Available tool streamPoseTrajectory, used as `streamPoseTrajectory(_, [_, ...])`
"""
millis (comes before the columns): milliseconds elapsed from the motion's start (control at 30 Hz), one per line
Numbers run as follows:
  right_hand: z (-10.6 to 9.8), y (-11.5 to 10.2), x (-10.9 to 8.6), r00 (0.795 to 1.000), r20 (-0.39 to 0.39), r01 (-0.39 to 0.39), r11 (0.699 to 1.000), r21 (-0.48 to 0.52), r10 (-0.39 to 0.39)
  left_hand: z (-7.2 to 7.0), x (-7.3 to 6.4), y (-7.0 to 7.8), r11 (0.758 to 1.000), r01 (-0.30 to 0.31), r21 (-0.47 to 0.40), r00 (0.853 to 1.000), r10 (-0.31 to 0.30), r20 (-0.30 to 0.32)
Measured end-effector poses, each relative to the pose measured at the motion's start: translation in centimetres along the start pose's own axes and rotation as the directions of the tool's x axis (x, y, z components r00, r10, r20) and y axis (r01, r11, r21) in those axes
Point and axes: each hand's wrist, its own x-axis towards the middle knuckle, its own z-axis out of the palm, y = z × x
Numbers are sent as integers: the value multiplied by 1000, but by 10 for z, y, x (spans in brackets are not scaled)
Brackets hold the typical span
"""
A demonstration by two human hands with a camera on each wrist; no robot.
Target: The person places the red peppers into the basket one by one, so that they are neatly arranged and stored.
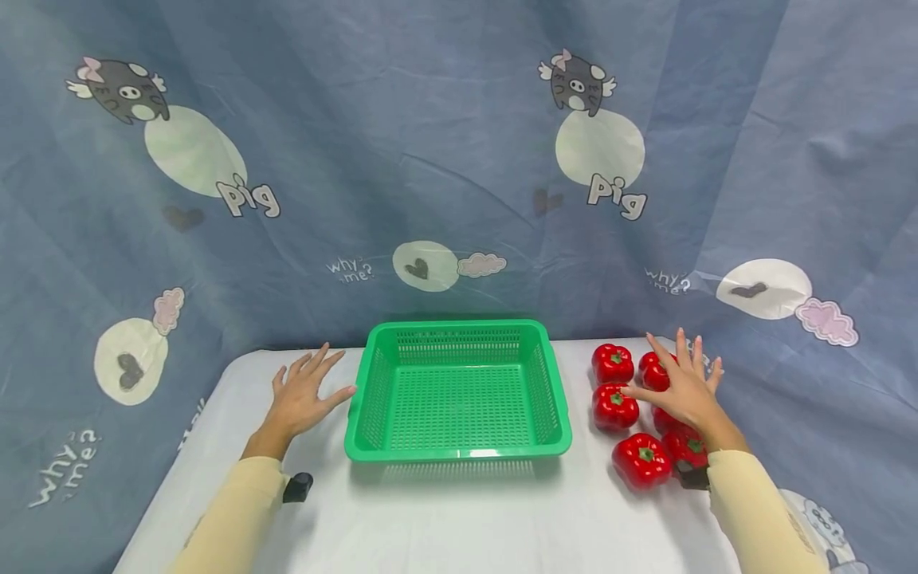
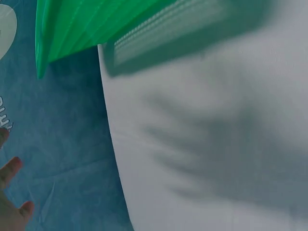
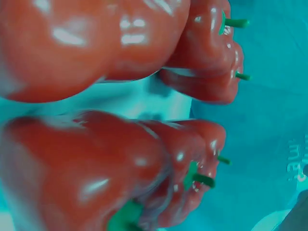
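Note:
A green plastic basket [image 1: 459,406] stands at the middle of the white table, with nothing inside it. Just left of its rim, my left hand [image 1: 301,399] hovers with fingers spread and holds nothing; some of its fingertips [image 2: 10,171] show at the left wrist view's edge. Several glossy red bell peppers [image 1: 643,462] with green stems stand in two rows on the right. Above the farther-right row is my right hand [image 1: 684,391], fingers spread, partly hiding some peppers. The right wrist view shows bell peppers [image 3: 86,163] close up, in two rows with a gap between.
A blue curtain [image 1: 459,159] printed with pigs and hearts hangs behind the table. White tabletop [image 1: 430,526] lies in front of the basket. Dark wrist camera mounts [image 1: 297,487] sit by the sleeves.

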Motion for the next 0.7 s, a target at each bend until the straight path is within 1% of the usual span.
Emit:
streamPoseTrajectory(167, [-1,7,-10,1000,-19,-10,1000,26,11,9,1,4,998,23,-66,999,-21,29])
streamPoseTrajectory(333, [1,13,-21,999,-38,-30,997,70,32,14,0,6,985,72,-155,996,-63,64])
streamPoseTrajectory(533, [12,24,-37,993,-98,-49,989,142,63,21,-1,9,951,138,-277,988,-115,100])
streamPoseTrajectory(700, [24,33,-56,979,-161,-93,975,201,126,29,-2,11,916,193,-352,980,-162,117])
